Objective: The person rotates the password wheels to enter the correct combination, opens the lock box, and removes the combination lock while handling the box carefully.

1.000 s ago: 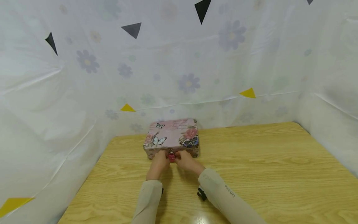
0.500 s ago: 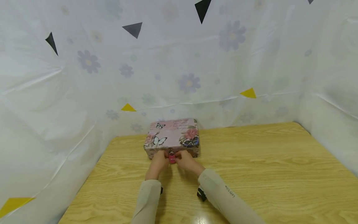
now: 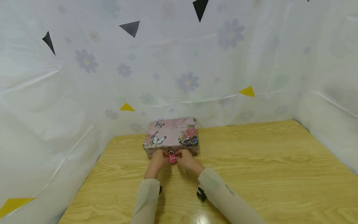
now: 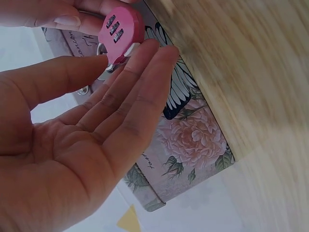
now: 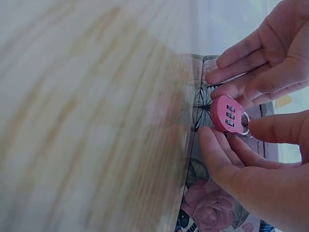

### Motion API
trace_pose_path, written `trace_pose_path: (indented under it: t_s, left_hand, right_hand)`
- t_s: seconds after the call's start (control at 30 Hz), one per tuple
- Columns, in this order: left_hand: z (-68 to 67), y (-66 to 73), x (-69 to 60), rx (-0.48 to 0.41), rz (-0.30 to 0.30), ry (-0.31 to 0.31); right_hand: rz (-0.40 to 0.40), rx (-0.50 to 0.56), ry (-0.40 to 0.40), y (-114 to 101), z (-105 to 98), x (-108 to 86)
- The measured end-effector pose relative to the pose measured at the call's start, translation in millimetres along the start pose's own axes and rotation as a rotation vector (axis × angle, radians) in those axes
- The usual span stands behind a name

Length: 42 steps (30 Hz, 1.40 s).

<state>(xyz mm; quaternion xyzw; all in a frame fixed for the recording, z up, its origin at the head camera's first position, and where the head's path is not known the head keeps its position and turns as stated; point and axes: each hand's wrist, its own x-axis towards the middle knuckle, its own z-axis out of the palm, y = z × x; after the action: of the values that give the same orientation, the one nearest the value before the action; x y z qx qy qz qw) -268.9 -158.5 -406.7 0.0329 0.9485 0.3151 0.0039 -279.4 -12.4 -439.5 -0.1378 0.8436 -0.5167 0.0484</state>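
A pink padlock (image 3: 172,158) with three dials hangs by its shackle at the front of a pink box (image 3: 171,133) printed with flowers and butterflies. From the left side, my left hand (image 3: 158,160) holds the padlock's edge; in the left wrist view, its thumb and fingertips meet the padlock (image 4: 121,30) near the shackle. My right hand (image 3: 186,160) holds the opposite edge. The right wrist view shows the dials of the padlock (image 5: 227,115) between the fingertips of both hands. The box lid is down.
The box rests at the back of a wooden table (image 3: 251,161), close to a white flowered curtain (image 3: 167,56) bearing black and yellow triangles. White sheeting also hangs on both sides.
The padlock has tilted so that its dial face shows more towards the head camera. Both hands have stayed at its sides with only tiny shifts.
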Motion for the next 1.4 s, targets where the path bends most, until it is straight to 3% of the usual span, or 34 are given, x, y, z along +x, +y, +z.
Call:
trace_pose_path:
  t_s: [0.33, 0.63, 0.77, 0.87, 1.0, 1.33, 1.4]
  left_hand:
    - [0.5, -3.3, 1.4, -0.026, 0.009, -0.011]
    - [0.2, -3.2, 2.0, -0.043, -0.008, -0.031]
    - [-0.8, -2.9, 0.9, -0.055, -0.009, -0.048]
    - [-1.3, -2.7, 0.5, -0.072, -0.017, -0.062]
    - [-1.9, -2.2, 0.2, -0.089, -0.019, -0.076]
    - [-1.7, -2.5, -1.1, -0.155, -0.017, -0.079]
    - [-1.6, -2.2, -1.4, -0.173, -0.019, -0.080]
  right_hand:
    - [-0.020, 0.047, 0.009, 2.3, 3.6, 2.3]
    - [0.084, 0.202, 0.031, -4.3, 9.7, -0.8]
    - [0.133, 0.291, 0.015, 14.6, 15.5, 13.2]
    - [0.106, 0.375, -0.004, 67.5, 36.3, 46.8]
    - [0.141, 0.440, -0.030, 109.8, 55.6, 75.9]
    - [0.170, 0.503, -0.050, 106.9, 56.1, 74.3]
    - [0.182, 0.517, -0.056, 93.0, 50.9, 65.0]
